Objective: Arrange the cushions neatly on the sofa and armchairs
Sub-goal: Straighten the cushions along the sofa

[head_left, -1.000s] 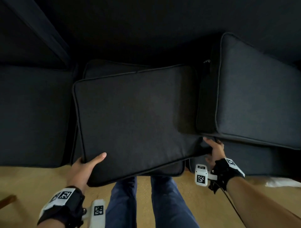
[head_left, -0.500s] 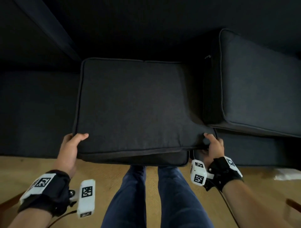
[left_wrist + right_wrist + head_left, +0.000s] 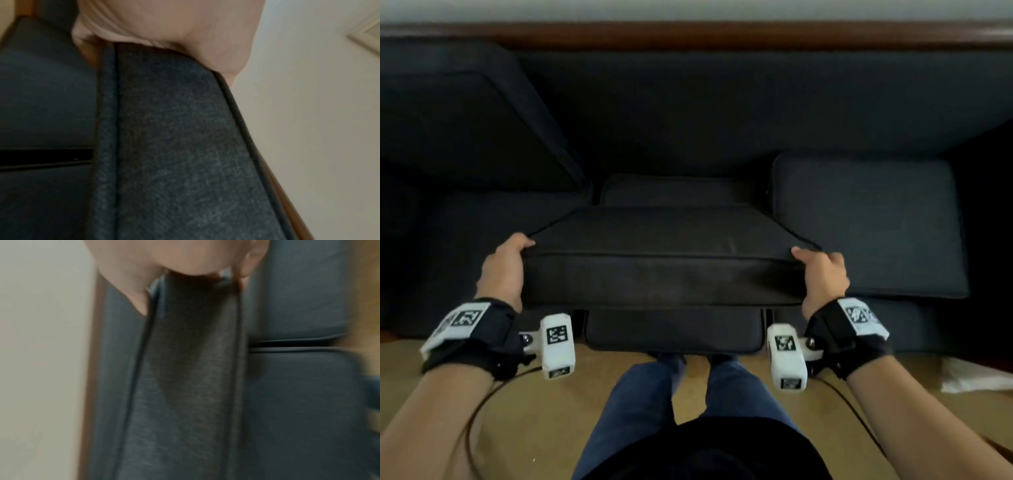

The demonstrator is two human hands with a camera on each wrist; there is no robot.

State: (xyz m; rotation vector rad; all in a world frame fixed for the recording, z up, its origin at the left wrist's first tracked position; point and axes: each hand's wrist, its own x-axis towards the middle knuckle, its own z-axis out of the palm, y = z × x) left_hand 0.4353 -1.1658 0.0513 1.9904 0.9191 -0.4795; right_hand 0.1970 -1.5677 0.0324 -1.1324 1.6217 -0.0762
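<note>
I hold a dark grey piped cushion [image 3: 664, 260] level above the middle seat of the dark sofa [image 3: 722, 113]. My left hand [image 3: 505, 269] grips its near left corner, thumb on top. My right hand [image 3: 822, 274] grips the near right corner the same way. The left wrist view shows the cushion's side panel [image 3: 174, 146] running away from my palm [image 3: 164, 21]. The right wrist view, blurred, shows that side panel [image 3: 191, 369] under my hand [image 3: 180, 257]. Beneath it lies the middle seat cushion [image 3: 674, 329].
Another loose cushion [image 3: 866, 222] lies flat on the right seat. A back cushion [image 3: 458, 116] leans at the sofa's left. A wooden rail [image 3: 688, 32] tops the sofa back against a pale wall. My legs [image 3: 671, 394] stand on tan floor; something white [image 3: 976, 380] lies at right.
I have lifted the cushion's near edge and brought it level and square to the sofa. My left hand moved from its underside to the near left corner. My view has tilted up.
</note>
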